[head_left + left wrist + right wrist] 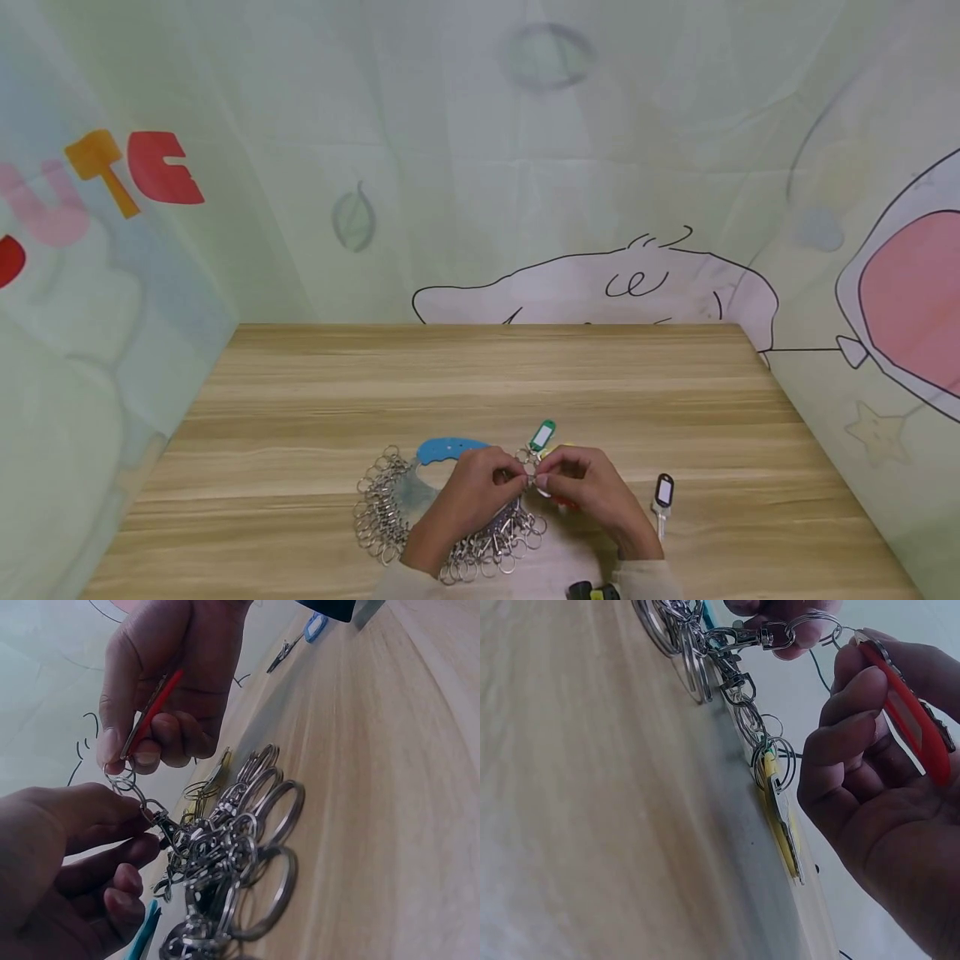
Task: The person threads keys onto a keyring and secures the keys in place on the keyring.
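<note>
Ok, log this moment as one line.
left hand: pinches ring | right hand: holds red tag | black tag: on table, unheld

On the left cloth wall, I am able to read a pink U, an orange T and a red E.

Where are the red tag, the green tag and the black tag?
Red tag [913,714], right wrist view: middle of its body.
Green tag [542,437], head view: its white label.
Black tag [664,492], head view: its white label.
</note>
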A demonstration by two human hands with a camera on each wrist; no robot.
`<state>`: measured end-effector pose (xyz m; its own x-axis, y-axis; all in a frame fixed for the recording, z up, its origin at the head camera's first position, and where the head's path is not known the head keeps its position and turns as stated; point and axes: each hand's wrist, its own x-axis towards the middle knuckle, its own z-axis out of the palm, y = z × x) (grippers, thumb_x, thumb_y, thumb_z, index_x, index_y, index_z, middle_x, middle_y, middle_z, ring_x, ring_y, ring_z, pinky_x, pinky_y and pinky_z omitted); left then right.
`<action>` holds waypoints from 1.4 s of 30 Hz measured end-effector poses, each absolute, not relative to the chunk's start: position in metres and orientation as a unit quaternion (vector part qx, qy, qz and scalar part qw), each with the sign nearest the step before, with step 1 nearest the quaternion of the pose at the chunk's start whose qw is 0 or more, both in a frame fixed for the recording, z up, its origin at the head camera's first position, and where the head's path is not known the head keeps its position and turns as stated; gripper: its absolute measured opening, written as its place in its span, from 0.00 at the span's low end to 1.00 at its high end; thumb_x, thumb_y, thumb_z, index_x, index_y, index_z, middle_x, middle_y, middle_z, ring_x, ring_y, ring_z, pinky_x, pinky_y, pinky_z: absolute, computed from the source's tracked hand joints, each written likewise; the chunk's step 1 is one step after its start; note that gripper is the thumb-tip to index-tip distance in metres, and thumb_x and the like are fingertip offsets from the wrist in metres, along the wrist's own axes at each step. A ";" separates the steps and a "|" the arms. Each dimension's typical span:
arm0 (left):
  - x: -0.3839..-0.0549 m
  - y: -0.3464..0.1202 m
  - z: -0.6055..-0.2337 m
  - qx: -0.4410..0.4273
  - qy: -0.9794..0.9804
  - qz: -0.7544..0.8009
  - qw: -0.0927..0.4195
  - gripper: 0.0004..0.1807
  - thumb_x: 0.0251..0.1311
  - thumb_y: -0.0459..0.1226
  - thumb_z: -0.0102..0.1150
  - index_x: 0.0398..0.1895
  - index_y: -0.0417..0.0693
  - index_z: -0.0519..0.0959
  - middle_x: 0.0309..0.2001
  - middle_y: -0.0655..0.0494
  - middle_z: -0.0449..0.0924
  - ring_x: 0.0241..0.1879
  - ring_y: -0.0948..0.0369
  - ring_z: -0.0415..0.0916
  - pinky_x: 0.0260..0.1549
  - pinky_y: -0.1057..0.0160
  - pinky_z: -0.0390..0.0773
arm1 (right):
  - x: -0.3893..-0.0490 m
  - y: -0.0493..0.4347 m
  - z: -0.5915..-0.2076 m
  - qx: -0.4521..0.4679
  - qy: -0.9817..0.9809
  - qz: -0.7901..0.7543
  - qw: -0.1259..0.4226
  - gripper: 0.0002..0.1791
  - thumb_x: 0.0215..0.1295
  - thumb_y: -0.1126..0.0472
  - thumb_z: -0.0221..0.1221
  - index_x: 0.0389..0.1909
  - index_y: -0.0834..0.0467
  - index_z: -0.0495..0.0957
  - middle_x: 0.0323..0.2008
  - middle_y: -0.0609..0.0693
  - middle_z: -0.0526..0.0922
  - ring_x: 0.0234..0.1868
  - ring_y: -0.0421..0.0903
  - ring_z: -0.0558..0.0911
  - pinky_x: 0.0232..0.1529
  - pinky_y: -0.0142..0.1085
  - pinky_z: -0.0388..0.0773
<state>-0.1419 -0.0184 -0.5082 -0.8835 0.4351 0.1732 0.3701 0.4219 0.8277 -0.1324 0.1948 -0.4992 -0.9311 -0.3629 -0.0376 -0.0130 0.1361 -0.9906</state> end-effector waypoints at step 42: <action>-0.141 -0.017 -0.506 0.247 0.827 0.496 0.097 0.15 0.57 0.33 0.72 0.48 0.52 0.84 0.36 0.70 0.81 0.25 0.68 0.71 0.23 0.68 0.74 | -0.135 0.194 -0.500 -0.106 0.745 -0.648 0.120 0.06 0.62 0.68 0.65 0.38 0.67 0.82 0.31 0.57 0.83 0.26 0.43 0.77 0.27 0.32 0.76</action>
